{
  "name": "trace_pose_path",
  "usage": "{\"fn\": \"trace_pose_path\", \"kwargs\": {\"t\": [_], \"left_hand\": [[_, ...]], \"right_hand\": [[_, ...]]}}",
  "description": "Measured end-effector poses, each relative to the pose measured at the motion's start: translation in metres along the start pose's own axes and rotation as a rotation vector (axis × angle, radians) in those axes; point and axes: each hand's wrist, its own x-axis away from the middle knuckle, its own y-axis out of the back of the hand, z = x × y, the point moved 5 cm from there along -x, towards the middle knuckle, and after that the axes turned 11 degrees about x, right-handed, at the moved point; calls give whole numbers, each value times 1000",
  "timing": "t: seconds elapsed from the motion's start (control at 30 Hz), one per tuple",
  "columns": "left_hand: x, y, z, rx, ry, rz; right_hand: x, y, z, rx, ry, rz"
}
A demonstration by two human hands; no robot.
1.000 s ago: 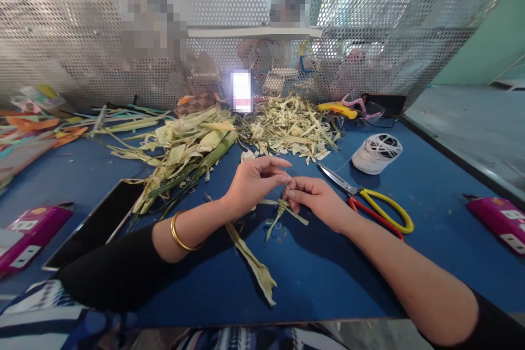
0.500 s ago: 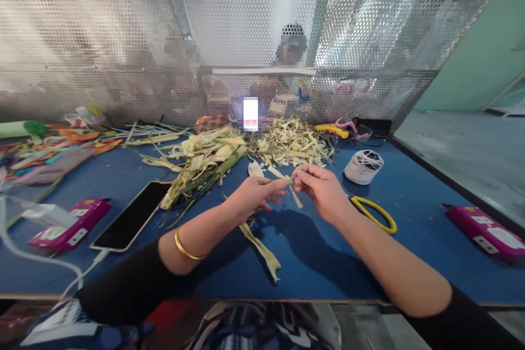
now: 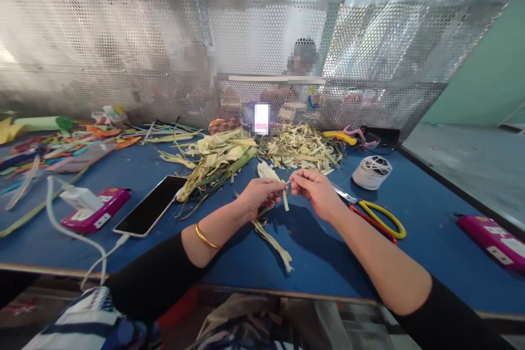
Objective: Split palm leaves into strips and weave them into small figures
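In the head view, a narrow strip of pale corn husk (image 3: pixel 286 200) hangs from the pinched fingertips of my left hand (image 3: pixel 262 197). My right hand (image 3: pixel 315 188) is closed in a pinch, its fingertips almost touching the left ones. What sits between the right fingertips is too small to make out. Behind the left fingers shows a wider pale husk piece (image 3: pixel 267 170). A longer dry husk strip (image 3: pixel 276 246) lies on the blue table below my left hand. Scissors (image 3: pixel 381 217) with yellow and red handles rest right of my right forearm, beside a white spool of thread (image 3: pixel 372 173).
Heaps of husk (image 3: pixel 223 150) and shredded husk (image 3: pixel 303 147) lie ahead, below a perforated metal screen (image 3: pixel 262 22) with people behind it. At left are a phone (image 3: pixel 150 205) on a cable and a purple power strip (image 3: pixel 98 210); another power strip (image 3: pixel 492 238) is far right.
The view has shifted, so the table contents appear farther right. My fingertips have come closer together at the husk strip. More of the scissors now shows, including blades and the red handle.
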Motion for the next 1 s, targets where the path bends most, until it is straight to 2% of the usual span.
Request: {"fn": "trace_pose_path", "kwargs": {"t": [0.27,0.57,0.8,1.0], "left_hand": [[-2,2,6,81,33,-18],[-1,-4,7,28,64,-15],[-4,-3,10,53,98,-13],[-6,-2,12,25,98,-58]], "right_hand": [[4,-9,-4,-24,-38,30],[5,7,-7,-130,-54,2],[4,6,-10,-118,-80,4],[4,5,-10,-140,-98,8]]}}
